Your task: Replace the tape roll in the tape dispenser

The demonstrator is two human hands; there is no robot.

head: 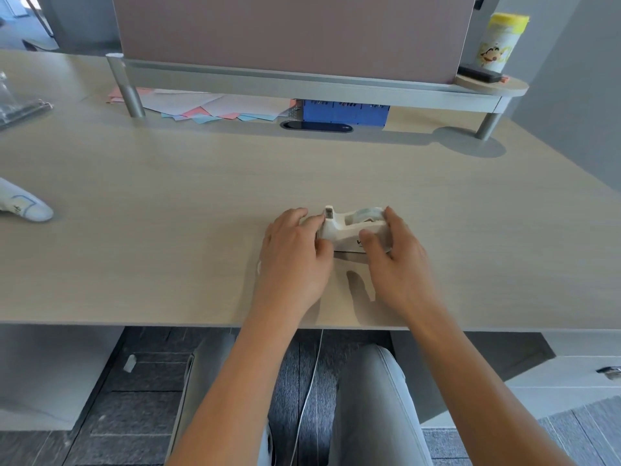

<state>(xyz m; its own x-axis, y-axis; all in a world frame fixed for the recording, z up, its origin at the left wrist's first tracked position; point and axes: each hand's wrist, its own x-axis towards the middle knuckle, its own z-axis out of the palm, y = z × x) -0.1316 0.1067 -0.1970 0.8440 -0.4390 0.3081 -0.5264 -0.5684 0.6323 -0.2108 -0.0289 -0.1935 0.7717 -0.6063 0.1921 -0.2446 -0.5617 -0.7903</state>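
Observation:
A white tape dispenser (349, 230) stands on the light wooden desk (201, 196), near its front edge, cutter end to the left. A pale, translucent tape roll (368, 215) sits in its cradle at the right end. My left hand (295, 260) grips the cutter end of the dispenser, fingers curled around it. My right hand (396, 260) clasps the roll end, thumb on the near side wall and fingers over the back. The dispenser's lower front is partly hidden by my thumbs.
A raised shelf (302, 82) runs along the back with a pink partition above it. Coloured papers (201, 107) and a blue box (346, 112) lie beneath it. A yellow-lidded canister (500, 42) stands at the shelf's right end. A white object (23, 203) lies far left.

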